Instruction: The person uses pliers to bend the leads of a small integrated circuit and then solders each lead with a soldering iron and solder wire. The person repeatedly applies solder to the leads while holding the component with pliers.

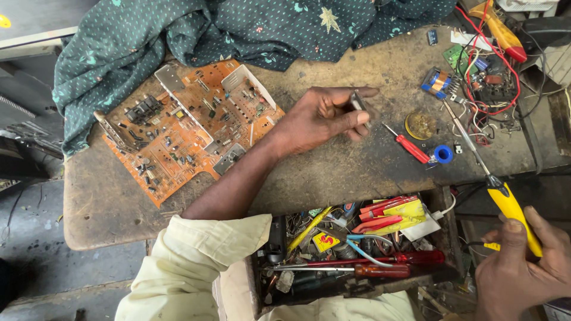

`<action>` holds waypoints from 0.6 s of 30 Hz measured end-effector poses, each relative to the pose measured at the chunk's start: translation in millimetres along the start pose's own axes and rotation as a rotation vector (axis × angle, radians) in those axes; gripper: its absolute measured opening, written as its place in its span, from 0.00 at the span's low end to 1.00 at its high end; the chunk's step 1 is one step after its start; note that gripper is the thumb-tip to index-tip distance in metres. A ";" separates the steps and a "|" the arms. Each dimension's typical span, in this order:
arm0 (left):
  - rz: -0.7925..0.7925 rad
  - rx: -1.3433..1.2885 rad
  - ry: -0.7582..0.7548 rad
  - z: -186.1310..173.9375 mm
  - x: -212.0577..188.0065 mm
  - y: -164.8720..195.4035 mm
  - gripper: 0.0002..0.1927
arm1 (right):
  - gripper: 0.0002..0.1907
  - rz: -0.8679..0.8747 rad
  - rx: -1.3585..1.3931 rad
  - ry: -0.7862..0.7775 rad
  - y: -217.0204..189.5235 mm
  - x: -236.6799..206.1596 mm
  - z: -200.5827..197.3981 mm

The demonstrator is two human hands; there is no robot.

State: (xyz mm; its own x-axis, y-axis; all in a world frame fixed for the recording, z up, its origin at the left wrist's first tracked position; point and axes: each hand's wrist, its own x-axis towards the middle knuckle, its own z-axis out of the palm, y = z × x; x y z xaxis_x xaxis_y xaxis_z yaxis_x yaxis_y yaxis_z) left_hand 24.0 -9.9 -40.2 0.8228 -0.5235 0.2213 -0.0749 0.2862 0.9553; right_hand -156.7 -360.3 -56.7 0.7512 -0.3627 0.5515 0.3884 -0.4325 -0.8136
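My left hand (324,117) rests over the worn workbench (333,172), its fingers pinching a small grey metal part (358,102). To its left lies a large orange circuit board (187,125) with metal heat sinks and several components. My right hand (523,267), at the lower right, grips the yellow handle of a soldering iron (510,205). The iron's long metal shaft (467,139) points up and left toward a small blue-and-copper coil (437,82).
A red-handled screwdriver (410,147), a blue ring (443,154) and a round tin of solder paste (421,125) lie between the hands. An open drawer (357,249) holds screwdrivers and pliers. A green patterned cloth (238,30) covers the far edge. Red wires and a small board (488,71) sit far right.
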 end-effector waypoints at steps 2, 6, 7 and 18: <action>-0.007 0.060 0.001 1.2 0.1 3.5 0.30 | 0.12 0.042 0.023 0.020 -3.9 1.7 3.0; -0.138 0.147 0.049 4.9 -1.3 9.3 0.36 | 0.12 0.086 0.015 0.033 -7.2 1.9 5.6; -0.118 0.174 0.031 4.8 -1.5 10.0 0.35 | 0.11 0.047 -0.015 0.010 -6.5 1.5 5.3; -0.184 0.212 0.020 3.5 -1.9 6.2 0.34 | 0.12 0.040 -0.017 -0.020 9.9 -2.3 -8.4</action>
State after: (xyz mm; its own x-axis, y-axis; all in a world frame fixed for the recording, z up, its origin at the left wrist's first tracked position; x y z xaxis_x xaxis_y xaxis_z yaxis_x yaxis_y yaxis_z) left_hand 20.0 -10.0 -34.0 0.8444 -0.5343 0.0389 -0.0378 0.0129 0.9992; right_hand -159.0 -370.6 -64.5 0.7766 -0.3635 0.5145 0.3488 -0.4321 -0.8317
